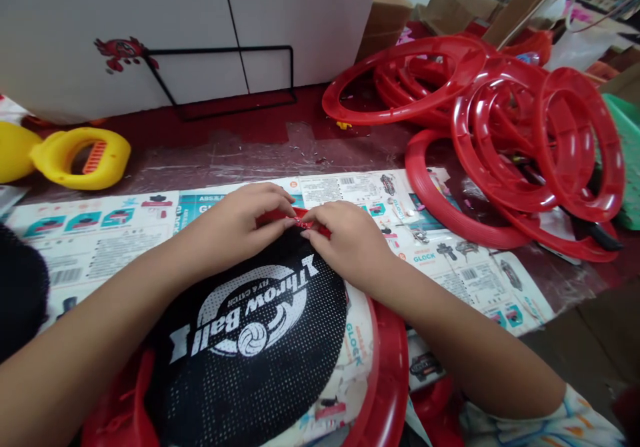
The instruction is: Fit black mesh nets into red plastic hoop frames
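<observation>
I'm working at the far edge of the net (240, 387), which is lying in front of me, partly over a red ring (393, 374). My left hand (257, 220) and right hand (340, 237) are both closing in a pinch, gripping a small red bit (301, 222) at that edge; I can't tell whether it is cord or trim. I'm judging this step to be fastening the net to the ring, and I'm seeing it as unfinished: to the right of the net a gap is showing the printed card (440, 274) underneath. The next move, I'm thinking, is calling for a firm pinch and even tension along the edge. Beyond the net to the right, more rings (545, 134) are lying piled on the desk (240, 167); beyond it to the left, a yellow handle (85, 179) is lying.
</observation>
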The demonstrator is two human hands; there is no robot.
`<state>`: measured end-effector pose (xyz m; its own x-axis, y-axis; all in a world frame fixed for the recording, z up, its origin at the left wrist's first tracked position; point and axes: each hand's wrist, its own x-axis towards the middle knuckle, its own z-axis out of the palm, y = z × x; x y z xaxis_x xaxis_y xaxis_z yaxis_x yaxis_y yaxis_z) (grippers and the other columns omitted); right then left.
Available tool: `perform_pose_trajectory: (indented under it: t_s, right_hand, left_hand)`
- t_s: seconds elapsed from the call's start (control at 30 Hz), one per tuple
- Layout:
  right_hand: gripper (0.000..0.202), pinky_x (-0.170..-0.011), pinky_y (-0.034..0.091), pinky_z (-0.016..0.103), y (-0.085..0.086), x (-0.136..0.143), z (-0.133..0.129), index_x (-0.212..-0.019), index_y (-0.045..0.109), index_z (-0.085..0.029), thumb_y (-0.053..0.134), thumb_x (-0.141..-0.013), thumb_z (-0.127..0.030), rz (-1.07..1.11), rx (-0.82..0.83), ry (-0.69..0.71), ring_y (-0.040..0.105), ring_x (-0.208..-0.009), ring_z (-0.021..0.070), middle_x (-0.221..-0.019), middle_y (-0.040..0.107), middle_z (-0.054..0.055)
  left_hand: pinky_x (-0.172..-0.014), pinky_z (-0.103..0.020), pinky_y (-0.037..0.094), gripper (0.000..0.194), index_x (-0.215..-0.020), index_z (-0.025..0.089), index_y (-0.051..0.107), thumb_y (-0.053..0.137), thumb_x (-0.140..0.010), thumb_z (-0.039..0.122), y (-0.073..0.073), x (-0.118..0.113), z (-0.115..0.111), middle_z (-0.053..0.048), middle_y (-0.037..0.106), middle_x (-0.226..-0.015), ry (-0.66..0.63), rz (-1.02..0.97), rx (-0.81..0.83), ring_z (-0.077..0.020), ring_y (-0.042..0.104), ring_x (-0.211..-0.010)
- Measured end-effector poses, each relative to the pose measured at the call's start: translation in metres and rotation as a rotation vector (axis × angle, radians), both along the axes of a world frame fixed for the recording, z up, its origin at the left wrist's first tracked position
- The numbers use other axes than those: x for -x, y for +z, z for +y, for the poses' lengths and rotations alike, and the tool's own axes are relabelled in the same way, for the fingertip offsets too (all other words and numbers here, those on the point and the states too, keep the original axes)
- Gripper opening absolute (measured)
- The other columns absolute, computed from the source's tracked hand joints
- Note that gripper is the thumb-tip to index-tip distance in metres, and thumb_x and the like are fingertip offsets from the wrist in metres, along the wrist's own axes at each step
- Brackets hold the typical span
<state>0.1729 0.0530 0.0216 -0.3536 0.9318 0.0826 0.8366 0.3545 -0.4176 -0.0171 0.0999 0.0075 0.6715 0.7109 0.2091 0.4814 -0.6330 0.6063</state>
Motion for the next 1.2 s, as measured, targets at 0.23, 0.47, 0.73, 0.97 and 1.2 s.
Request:
perform_pose_trajectory:
  t_s: [0.23,0.47,0.73,0.97,1.2]
  right_hand:
    - [0.019,-0.074,0.04,0.027,-0.004,0.001,0.0,-0.098,0.067,-0.013,0.054,-0.085,-0.01,0.133,0.003,-0.019,0.059,-0.08,0.0165,-0.081,0.068,0.004]
    - [0.018,-0.071,0.04,0.024,-0.001,-0.002,0.001,-0.091,0.066,-0.016,0.056,-0.078,-0.009,0.3,0.04,-0.103,0.058,-0.074,0.0133,-0.079,0.067,0.0]
    - [0.016,-0.066,0.038,0.024,-0.004,-0.002,0.005,-0.085,0.065,-0.016,0.055,-0.075,-0.009,0.299,0.055,-0.118,0.055,-0.069,0.0124,-0.073,0.063,-0.001]
    - [0.014,-0.064,0.037,0.024,-0.003,-0.004,0.004,-0.084,0.064,-0.016,0.056,-0.074,-0.011,0.277,0.088,-0.143,0.053,-0.066,0.012,-0.071,0.061,-0.001]
    - [0.013,-0.063,0.036,0.023,-0.002,-0.006,0.003,-0.079,0.062,-0.017,0.055,-0.071,-0.009,0.293,0.137,-0.139,0.052,-0.064,0.011,-0.068,0.06,-0.002]
  left_hand:
    - [-0.087,-0.034,0.048,0.018,-0.087,0.017,0.068,0.052,-0.09,0.025,0.001,0.002,-0.001,-0.008,0.069,-0.104,-0.055,-0.055,-0.02,-0.02,0.064,-0.096]
    - [-0.086,-0.036,0.048,0.019,-0.086,0.017,0.066,0.053,-0.091,0.029,-0.001,0.002,0.001,-0.009,0.069,-0.105,-0.071,-0.007,-0.046,-0.0217,0.064,-0.096]
    - [-0.084,-0.037,0.048,0.022,-0.092,0.014,0.07,0.05,-0.092,0.023,-0.008,0.001,0.002,-0.011,0.068,-0.102,-0.116,-0.037,-0.154,-0.0223,0.063,-0.094]
    - [-0.083,-0.04,0.048,0.023,-0.093,0.015,0.074,0.052,-0.093,0.021,-0.012,0.001,0.001,-0.014,0.068,-0.103,-0.134,-0.046,-0.24,-0.0248,0.062,-0.093]
    - [-0.08,-0.04,0.05,0.026,-0.091,0.014,0.075,0.05,-0.094,0.021,-0.013,-0.001,0.001,-0.015,0.067,-0.102,-0.148,-0.058,-0.252,-0.0253,0.062,-0.091]
